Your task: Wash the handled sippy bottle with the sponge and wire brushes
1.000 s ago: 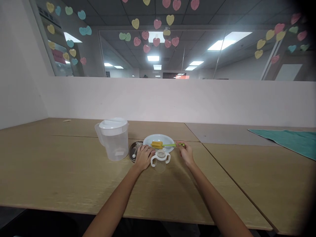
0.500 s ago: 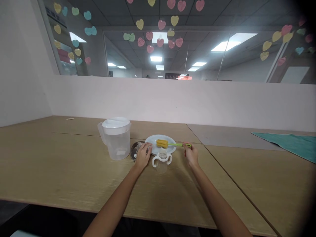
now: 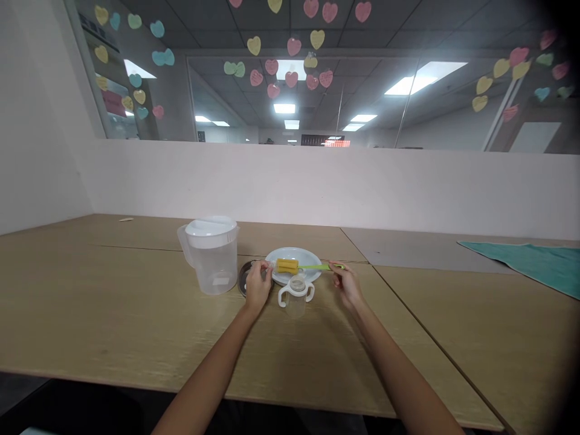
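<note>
The brush [image 3: 309, 267] is held crosswise over the plate [image 3: 294, 250], with its long axis running left to right, roughly parallel to the near edge of the table [image 3: 136, 314]. Its green handle is gripped near the right end by the right hand [image 3: 348, 287], with the fingers and thumb brought together on it. The yellow head [image 3: 287, 266] is thus pointed straight at the left hand [image 3: 258, 288], which is the nearer of the two to that end.

By the left hand's fingertips, a small clear piece [image 3: 273, 264] appears to be pinched, in line with the brush and just beside the yellow head; what it is cannot be made out, nor whether the two are touching. It also cannot be told whether the yellow head is resting on the plate or raised above it.

The cup [image 3: 296, 302], with two white handles, is stood upright between the forearms, on the side of the plate towards the table's near edge. The dark dish [image 3: 242, 281] is partly covered by the left hand, and the jug [image 3: 212, 263] is stood just beyond the dish, towards the table's left end.
</note>
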The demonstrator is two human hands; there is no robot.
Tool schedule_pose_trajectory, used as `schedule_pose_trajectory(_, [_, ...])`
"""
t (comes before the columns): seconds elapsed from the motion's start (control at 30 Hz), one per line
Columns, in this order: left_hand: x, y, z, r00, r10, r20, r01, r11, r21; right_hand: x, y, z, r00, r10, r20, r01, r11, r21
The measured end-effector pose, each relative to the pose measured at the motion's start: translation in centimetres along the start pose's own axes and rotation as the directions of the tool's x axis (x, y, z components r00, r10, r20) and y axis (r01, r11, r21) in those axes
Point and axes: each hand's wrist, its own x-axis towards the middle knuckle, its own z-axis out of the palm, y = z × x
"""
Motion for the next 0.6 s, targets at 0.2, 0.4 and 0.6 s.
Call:
schedule_pose_trajectory(0.2, [0.01, -0.32, -0.03, 1.000, -0.009, -0.009, 0.009, 1.000, -0.005, 0.51, 0.00, -0.43, 0.999, 0.020, -0.042, -0.015, 0.993, 0.114])
schedule_pose_trajectory(0.4, [-0.04, -0.28, 0.03, 0.999, 0.011, -0.031, -0.013, 0.998, -0.067, 0.17, 0.14, -0.07, 0.999, -0.009, -0.034, 0.007, 0.998, -0.057])
schedule_pose_trajectory(0.6, [0.03, 0.05, -0.13, 0.998, 0.012, -0.065, -0.015, 0.999, -0.044, 0.08, 0.28, -0.07, 0.988, -0.075, -0.135, 0.055, 0.988, -0.147])
